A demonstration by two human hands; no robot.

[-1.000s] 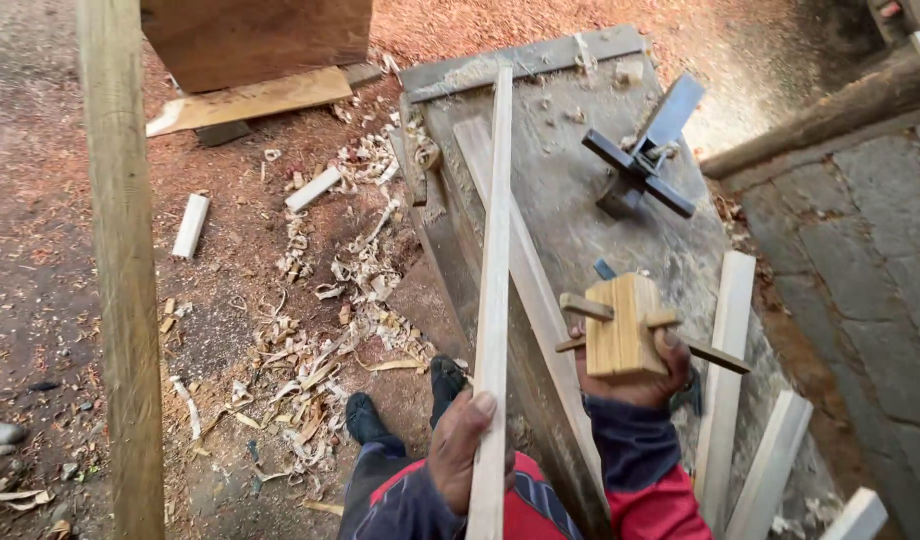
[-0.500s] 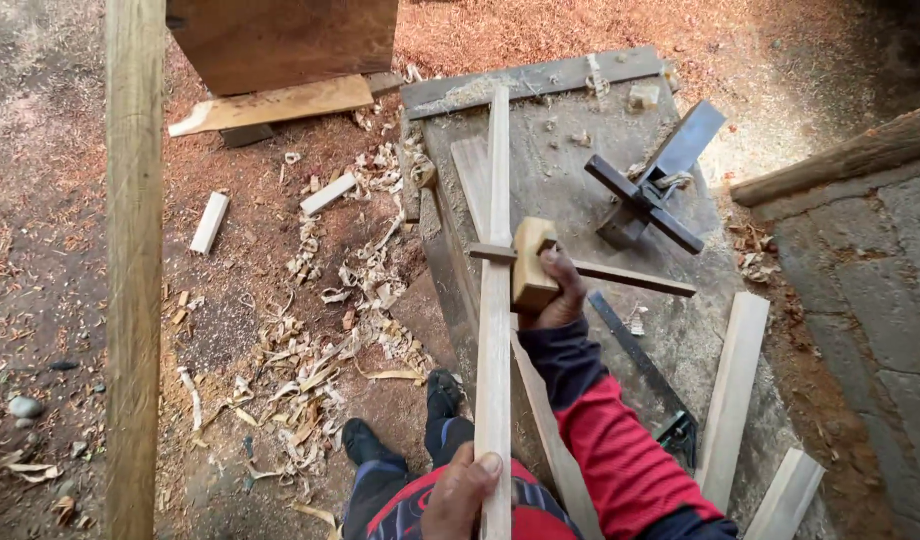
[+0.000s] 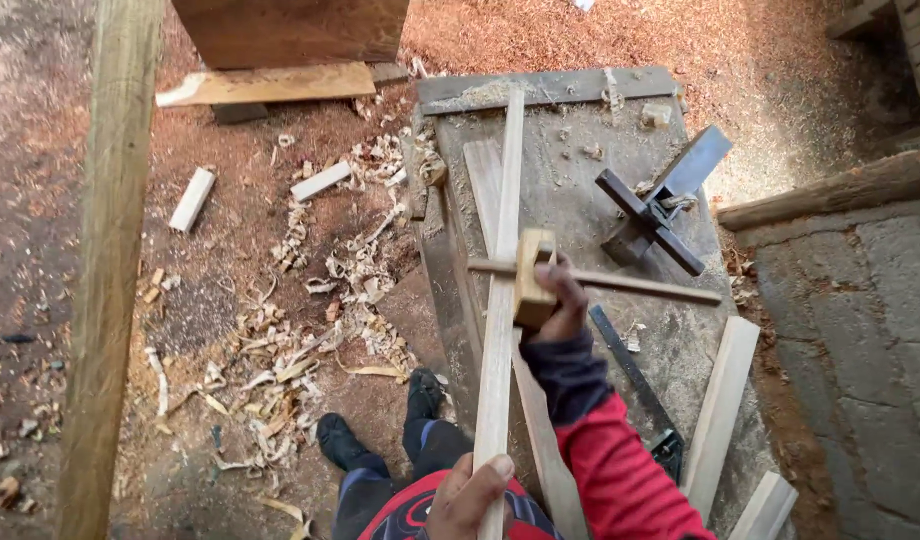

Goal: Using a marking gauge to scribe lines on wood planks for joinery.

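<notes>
1. The left hand (image 3: pixel 467 497) is gripping the near end of a long wooden strip (image 3: pixel 502 290), steadying it along the desk's (image 3: pixel 580 190) left edge.
2. The right hand (image 3: pixel 562 300) is closing around a wooden marking gauge (image 3: pixel 533 283), pressing its block against the strip's side.

Soft, even daylight, faint shadows, sharp focus throughout.

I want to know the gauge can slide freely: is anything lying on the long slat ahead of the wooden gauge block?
Nothing visible does. Beyond the wooden gauge block in the right hand, the long slat runs bare to the workbench end. The left hand grips the near end, behind the block.
</notes>
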